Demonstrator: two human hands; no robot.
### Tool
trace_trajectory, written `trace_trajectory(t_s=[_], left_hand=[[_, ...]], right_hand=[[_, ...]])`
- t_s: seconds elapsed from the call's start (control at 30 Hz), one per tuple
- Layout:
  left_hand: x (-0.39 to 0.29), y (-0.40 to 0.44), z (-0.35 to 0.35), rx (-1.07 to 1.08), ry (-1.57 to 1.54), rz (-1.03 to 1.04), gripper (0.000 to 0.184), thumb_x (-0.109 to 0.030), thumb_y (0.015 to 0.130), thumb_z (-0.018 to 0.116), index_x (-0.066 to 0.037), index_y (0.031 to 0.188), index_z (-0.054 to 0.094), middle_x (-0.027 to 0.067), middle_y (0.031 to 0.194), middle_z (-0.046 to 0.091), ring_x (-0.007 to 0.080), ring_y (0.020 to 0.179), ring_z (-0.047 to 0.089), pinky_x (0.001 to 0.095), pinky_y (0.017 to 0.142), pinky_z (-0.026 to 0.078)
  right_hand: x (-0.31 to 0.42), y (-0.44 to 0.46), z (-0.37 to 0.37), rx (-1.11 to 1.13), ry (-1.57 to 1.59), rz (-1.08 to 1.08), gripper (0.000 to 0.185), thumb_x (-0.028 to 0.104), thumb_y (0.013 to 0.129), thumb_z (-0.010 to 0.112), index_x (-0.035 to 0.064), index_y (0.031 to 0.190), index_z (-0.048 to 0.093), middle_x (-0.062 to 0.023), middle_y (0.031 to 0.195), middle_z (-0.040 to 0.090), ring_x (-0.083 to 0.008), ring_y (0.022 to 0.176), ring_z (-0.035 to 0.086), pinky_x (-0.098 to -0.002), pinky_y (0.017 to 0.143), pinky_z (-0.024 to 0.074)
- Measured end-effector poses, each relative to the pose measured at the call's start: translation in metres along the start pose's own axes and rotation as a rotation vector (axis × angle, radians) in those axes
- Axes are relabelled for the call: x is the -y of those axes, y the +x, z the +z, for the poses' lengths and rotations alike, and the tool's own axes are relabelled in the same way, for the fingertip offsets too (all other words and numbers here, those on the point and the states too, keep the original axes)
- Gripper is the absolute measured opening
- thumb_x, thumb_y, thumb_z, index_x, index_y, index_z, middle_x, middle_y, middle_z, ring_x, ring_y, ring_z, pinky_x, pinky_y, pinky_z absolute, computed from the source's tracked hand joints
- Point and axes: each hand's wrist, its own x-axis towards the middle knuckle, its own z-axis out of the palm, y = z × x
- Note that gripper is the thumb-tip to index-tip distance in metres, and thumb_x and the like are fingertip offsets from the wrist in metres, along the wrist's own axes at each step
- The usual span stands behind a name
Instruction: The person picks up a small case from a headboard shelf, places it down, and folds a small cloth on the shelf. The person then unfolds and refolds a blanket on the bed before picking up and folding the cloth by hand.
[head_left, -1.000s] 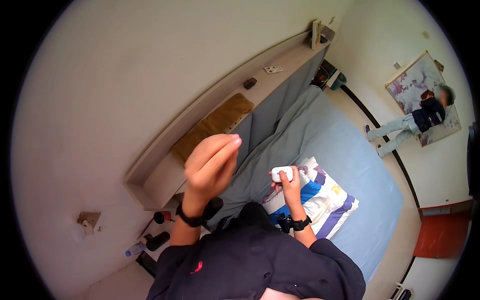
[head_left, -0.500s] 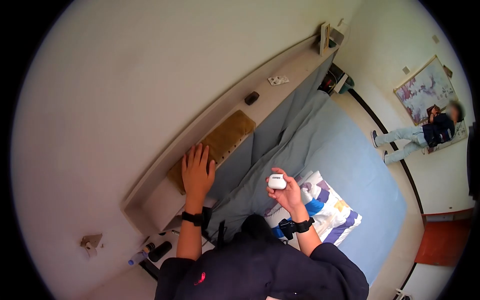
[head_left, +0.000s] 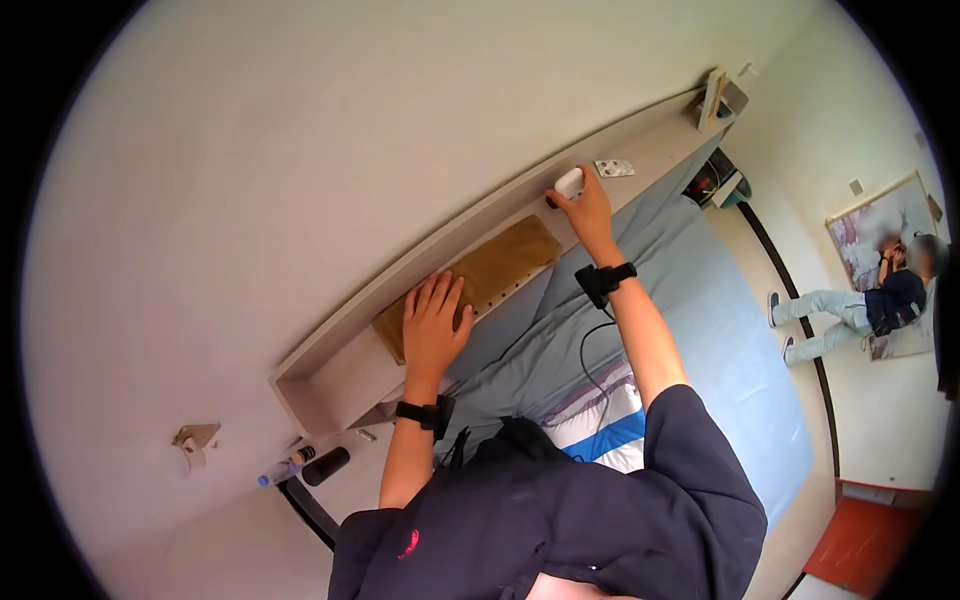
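My right hand reaches over the headboard shelf with its fingers closed around a white earbud case. Partly hidden beside that hand is a small dark object on the shelf. My left hand rests flat, fingers apart, on a brown pad with a row of dark holes along its edge. A flat white packet with dark spots lies just beyond my right hand.
A bed with a blue-grey sheet runs along the shelf, with a folded patterned quilt on it. A frame stands at the shelf's far end. At the right, a person stands by a wall picture. A bottle is at lower left.
My right hand has moved forward from above the bed to the shelf, carrying the earbud case. My left hand stays on the brown pad. The camera view has shifted.
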Motion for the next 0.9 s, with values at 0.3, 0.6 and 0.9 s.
trace_trajectory(t_s=[0.3, 0.6, 0.9], left_hand=[[0.001, 0.002, 0.002, -0.003, -0.015, -0.012, 0.038, -0.025, 0.081, 0.056, -0.009, 0.115, 0.058, 0.0084, 0.124, 0.054, 0.0253, 0.118, 0.047, 0.0440, 0.101, 0.031], [0.003, 0.005, 0.002, 0.014, -0.006, -0.005, 0.038, -0.025, 0.080, 0.056, -0.009, 0.115, 0.058, 0.0089, 0.124, 0.054, 0.0253, 0.118, 0.047, 0.0440, 0.101, 0.032], [0.000, 0.007, 0.000, 0.014, 0.003, -0.005, 0.036, -0.023, 0.080, 0.055, -0.008, 0.113, 0.059, 0.0083, 0.123, 0.054, 0.0249, 0.116, 0.048, 0.0436, 0.100, 0.033]], right_hand=[[-0.018, 0.000, 0.024, 0.039, -0.067, -0.009, 0.068, 0.034, 0.071, 0.073, -0.0063, 0.118, 0.046, -0.0239, 0.103, 0.058, -0.0376, 0.097, 0.055, -0.0408, 0.082, 0.0447], [-0.027, -0.001, 0.033, -0.025, -0.098, -0.117, 0.071, 0.031, 0.071, 0.075, -0.0076, 0.121, 0.042, -0.0248, 0.111, 0.053, -0.0376, 0.103, 0.052, -0.0405, 0.087, 0.0432], [-0.033, -0.003, 0.033, -0.029, -0.076, -0.147, 0.075, 0.032, 0.069, 0.076, -0.0057, 0.124, 0.041, -0.0245, 0.118, 0.049, -0.0391, 0.107, 0.049, -0.0406, 0.090, 0.0419]])
